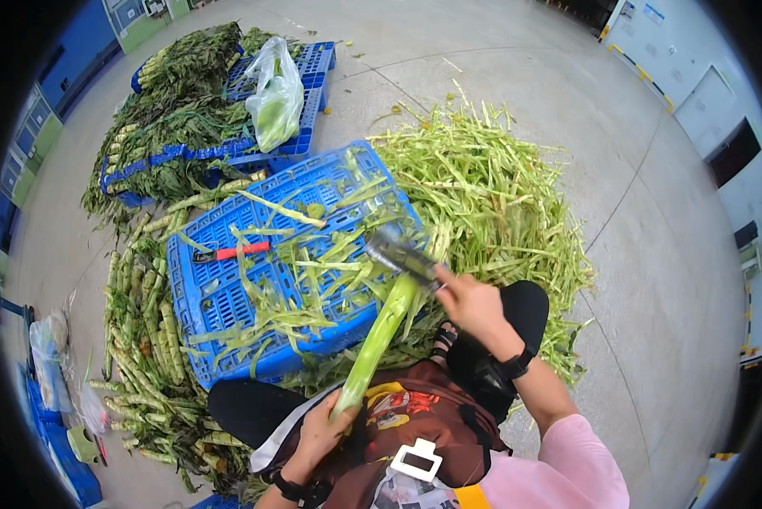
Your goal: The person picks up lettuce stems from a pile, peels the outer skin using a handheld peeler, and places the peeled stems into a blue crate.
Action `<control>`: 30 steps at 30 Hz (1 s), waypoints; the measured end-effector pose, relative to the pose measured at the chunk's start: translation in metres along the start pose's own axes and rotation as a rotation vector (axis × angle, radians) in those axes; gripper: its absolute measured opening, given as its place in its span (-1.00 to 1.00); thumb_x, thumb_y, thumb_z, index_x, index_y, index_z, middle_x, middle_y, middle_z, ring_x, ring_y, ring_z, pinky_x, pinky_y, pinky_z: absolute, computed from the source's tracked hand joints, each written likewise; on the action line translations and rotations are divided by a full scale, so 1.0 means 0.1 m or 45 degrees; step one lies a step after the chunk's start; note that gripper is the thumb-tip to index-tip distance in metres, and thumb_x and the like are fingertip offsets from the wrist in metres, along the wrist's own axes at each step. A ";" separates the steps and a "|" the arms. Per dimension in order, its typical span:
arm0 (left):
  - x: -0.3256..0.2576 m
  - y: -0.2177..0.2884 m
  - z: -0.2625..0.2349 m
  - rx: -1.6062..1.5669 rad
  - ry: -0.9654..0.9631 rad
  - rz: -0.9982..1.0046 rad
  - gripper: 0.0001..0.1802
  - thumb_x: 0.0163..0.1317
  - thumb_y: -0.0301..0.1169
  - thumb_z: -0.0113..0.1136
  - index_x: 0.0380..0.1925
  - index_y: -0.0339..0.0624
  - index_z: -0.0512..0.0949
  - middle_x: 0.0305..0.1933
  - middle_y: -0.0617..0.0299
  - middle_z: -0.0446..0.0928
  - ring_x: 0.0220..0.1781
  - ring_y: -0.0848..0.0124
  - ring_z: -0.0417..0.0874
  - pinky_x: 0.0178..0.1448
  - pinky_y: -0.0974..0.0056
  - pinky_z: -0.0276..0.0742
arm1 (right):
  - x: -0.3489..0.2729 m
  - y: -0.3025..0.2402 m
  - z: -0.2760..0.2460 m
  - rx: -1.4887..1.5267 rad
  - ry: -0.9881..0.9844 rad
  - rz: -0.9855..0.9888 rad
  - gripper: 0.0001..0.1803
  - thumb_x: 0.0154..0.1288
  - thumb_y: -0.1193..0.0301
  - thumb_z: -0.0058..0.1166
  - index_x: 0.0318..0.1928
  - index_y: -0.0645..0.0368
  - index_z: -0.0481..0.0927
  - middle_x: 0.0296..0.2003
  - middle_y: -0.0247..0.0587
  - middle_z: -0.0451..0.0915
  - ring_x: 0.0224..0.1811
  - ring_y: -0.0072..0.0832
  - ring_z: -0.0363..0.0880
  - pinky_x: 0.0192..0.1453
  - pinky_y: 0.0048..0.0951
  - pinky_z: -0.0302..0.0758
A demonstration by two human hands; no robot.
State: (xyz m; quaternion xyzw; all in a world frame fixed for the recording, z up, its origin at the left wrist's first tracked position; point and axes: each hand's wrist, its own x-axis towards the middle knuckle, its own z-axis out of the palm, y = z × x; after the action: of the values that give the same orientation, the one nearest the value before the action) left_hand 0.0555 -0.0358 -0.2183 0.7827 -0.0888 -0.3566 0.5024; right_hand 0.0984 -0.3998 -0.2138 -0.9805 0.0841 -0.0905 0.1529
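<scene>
My left hand (320, 428) is closed around the lower end of a pale green celtuce stem (374, 346), which slants up and away from my lap. In my right hand (474, 312) is a peeler (400, 256), blurred by motion, its wide metal head at the stem's far end. Beneath the tip stands an upturned blue plastic crate (196, 332) strewn with green peel strips (266, 316). A second peeler with a red handle (243, 251) lies on the crate's left half.
Right of the crate rises a big heap of peelings (504, 199). Unpeeled celtuce stems (139, 339) are piled along its left. Farther back, leafy bundles (173, 131) and a clear plastic bag (277, 106) rest on blue pallets (317, 75). My knees flank the stem.
</scene>
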 end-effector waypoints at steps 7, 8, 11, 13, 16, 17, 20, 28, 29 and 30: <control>-0.07 0.24 0.03 0.493 0.219 -0.034 -0.42 0.15 -0.23 0.30 0.17 -0.22 0.47 -0.02 -0.09 0.62 0.03 0.06 0.65 0.10 0.19 0.52 | -0.03 0.06 0.04 -0.016 0.140 0.202 -0.51 0.25 0.13 0.14 0.18 -0.10 0.53 -0.39 -0.04 0.62 -0.47 -0.10 0.62 -0.42 -0.13 0.55; -0.04 0.23 0.06 0.577 0.243 -0.007 -0.40 0.13 -0.24 0.32 0.17 -0.22 0.47 -0.01 -0.08 0.61 0.04 0.06 0.65 0.11 0.19 0.52 | -0.01 0.08 0.01 -0.029 0.226 0.152 -0.51 0.25 0.13 0.14 0.18 -0.09 0.53 -0.40 -0.05 0.62 -0.48 -0.10 0.62 -0.42 -0.14 0.55; -0.05 0.15 0.09 0.650 0.327 0.114 -0.37 0.08 -0.20 0.36 0.16 -0.15 0.48 -0.13 -0.04 0.61 -0.08 0.06 0.63 0.02 0.14 0.51 | -0.04 0.04 -0.06 -0.082 -0.229 -0.192 -0.53 0.24 0.14 0.16 0.16 -0.10 0.55 -0.39 -0.08 0.63 -0.48 -0.10 0.62 -0.40 -0.17 0.55; -0.05 0.11 0.10 0.822 0.455 0.288 -0.36 0.03 -0.17 0.39 0.15 -0.10 0.49 -0.30 0.03 0.60 -0.22 0.11 0.61 -0.09 0.10 0.49 | 0.00 0.07 -0.12 -0.040 0.029 0.002 -0.53 0.24 0.15 0.15 0.16 -0.10 0.55 -0.36 -0.08 0.64 -0.44 -0.10 0.63 -0.37 -0.17 0.56; -0.09 0.08 0.08 0.952 0.494 0.286 -0.34 0.00 -0.20 0.41 0.15 -0.08 0.49 -0.33 0.10 0.57 -0.24 0.13 0.59 -0.09 0.10 0.46 | 0.01 0.12 -0.16 -0.035 0.060 0.446 -0.53 0.24 0.17 0.14 0.16 -0.04 0.56 -0.21 -0.04 0.67 -0.27 -0.12 0.66 -0.25 -0.16 0.57; -0.07 0.07 0.08 0.940 0.514 0.293 -0.34 0.00 -0.20 0.41 0.15 -0.08 0.49 -0.33 0.10 0.57 -0.24 0.13 0.59 -0.09 0.10 0.46 | 0.01 0.13 -0.13 0.049 0.074 0.306 -0.54 0.24 0.17 0.14 0.16 -0.05 0.56 -0.23 -0.06 0.67 -0.30 -0.12 0.66 -0.27 -0.17 0.57; -0.12 0.07 0.06 1.033 0.490 0.279 -0.28 -0.09 -0.29 0.43 0.17 -0.09 0.48 -0.31 0.13 0.54 -0.22 0.15 0.56 -0.10 0.10 0.45 | -0.12 0.10 -0.02 0.066 -0.206 -0.034 -0.53 0.25 0.18 0.15 0.18 -0.13 0.54 -0.32 -0.10 0.64 -0.35 -0.14 0.65 -0.28 -0.21 0.57; -0.10 0.03 0.01 1.176 0.570 0.359 -0.24 -0.15 -0.33 0.45 0.19 -0.06 0.47 -0.33 0.21 0.48 -0.27 0.20 0.49 -0.16 0.13 0.35 | -0.02 0.36 -0.16 1.192 -0.287 0.812 -0.57 0.42 0.15 0.02 -0.01 0.30 0.59 -0.61 -0.26 0.53 -0.70 -0.63 0.46 -0.61 -0.50 0.39; -0.08 0.03 0.01 1.164 0.561 0.348 -0.23 -0.17 -0.35 0.45 0.19 -0.06 0.47 -0.33 0.21 0.48 -0.27 0.20 0.49 -0.16 0.14 0.35 | -0.03 0.34 -0.17 1.099 -0.322 0.706 -0.60 0.41 0.15 0.02 -0.11 0.30 0.59 -0.64 -0.27 0.51 -0.70 -0.61 0.46 -0.62 -0.50 0.38; -0.07 0.03 0.00 1.163 0.560 0.347 -0.23 -0.17 -0.35 0.45 0.19 -0.06 0.47 -0.33 0.21 0.48 -0.27 0.20 0.49 -0.16 0.14 0.35 | -0.05 0.32 -0.19 1.096 -0.402 0.613 -0.61 0.41 0.14 0.01 -0.21 0.29 0.58 -0.66 -0.28 0.50 -0.70 -0.59 0.47 -0.62 -0.49 0.37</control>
State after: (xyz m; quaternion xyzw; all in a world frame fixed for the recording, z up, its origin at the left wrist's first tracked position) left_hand 0.0506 -0.0337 -0.2128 0.9596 -0.2290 -0.0401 0.1584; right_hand 0.0852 -0.4343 -0.2069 -0.7835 0.2384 0.0699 0.5696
